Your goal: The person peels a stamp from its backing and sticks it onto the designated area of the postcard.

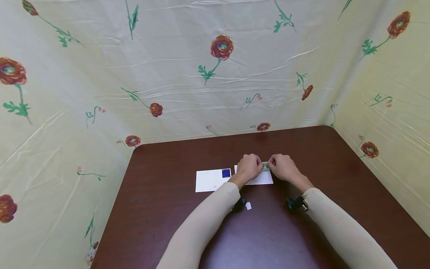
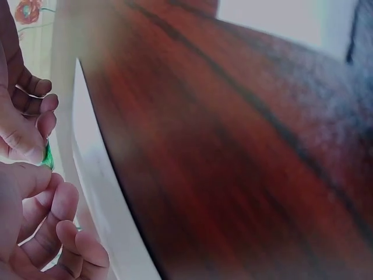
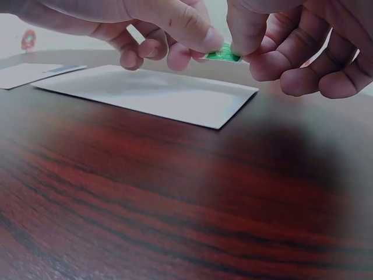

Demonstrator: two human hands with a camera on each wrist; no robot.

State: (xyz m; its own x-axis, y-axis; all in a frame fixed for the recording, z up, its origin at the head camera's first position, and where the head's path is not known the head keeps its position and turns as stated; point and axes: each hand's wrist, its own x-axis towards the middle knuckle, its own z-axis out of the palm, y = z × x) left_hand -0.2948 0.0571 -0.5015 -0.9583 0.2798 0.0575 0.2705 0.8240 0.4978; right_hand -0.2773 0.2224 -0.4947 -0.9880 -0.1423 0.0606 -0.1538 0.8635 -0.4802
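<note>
Between both hands is a small green stamp [image 1: 265,165], pinched at its two ends. My left hand [image 1: 249,167] holds one end with thumb and forefinger, and my right hand [image 1: 283,167] grips the other. In the right wrist view the stamp [image 3: 223,53] shows a thin pale edge and is held just above a white envelope [image 3: 145,93]. That envelope lies flat on the table, partly covered by my left hand in the head view. To its left lies another white envelope [image 1: 209,180] with a dark blue stamp [image 1: 226,173] in its upper right corner.
A small white paper scrap [image 1: 248,206] lies on the dark brown table [image 1: 161,209], near my left wrist. Black devices [image 1: 295,203] are strapped at the wrists. Flower-patterned cloth [image 1: 174,67] hangs behind the table and along both sides.
</note>
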